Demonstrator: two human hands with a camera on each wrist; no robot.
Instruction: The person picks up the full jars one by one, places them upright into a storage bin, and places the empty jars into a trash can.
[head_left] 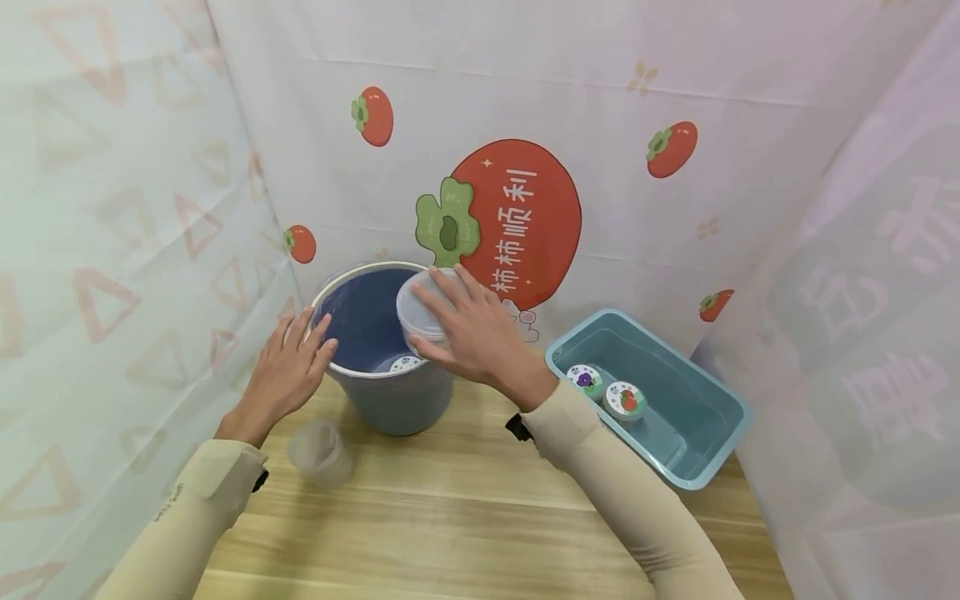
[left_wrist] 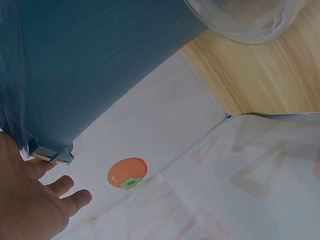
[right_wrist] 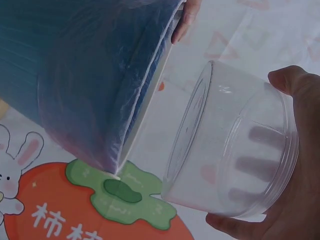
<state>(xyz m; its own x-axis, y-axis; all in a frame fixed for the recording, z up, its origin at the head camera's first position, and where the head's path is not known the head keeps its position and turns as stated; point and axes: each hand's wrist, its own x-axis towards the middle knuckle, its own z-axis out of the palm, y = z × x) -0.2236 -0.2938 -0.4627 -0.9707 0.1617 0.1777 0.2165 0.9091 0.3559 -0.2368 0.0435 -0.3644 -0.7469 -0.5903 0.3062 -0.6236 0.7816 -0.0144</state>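
Observation:
My right hand (head_left: 476, 325) grips a clear plastic jar (right_wrist: 225, 150) round its end, thumb on one side and fingers on the other. The jar is tilted above the right side of a blue-grey bin (head_left: 401, 404) with a pale rim and a clear liner bag (right_wrist: 100, 85). At the bin's left rim rests my left hand (head_left: 281, 375), its fingers extended over the edge. Inside the bin, a white printed round lid (head_left: 406, 363) shows at the bottom. Another clear jar (head_left: 321, 454) stands on the table near my left wrist.
To the right sits a teal rectangular basin (head_left: 678, 446) with two round containers in it, one with a purple flower lid (head_left: 585, 380), one with a red fruit lid (head_left: 624, 401). White printed curtains (head_left: 315, 150) surround the wooden table (head_left: 450, 533) at the back and sides.

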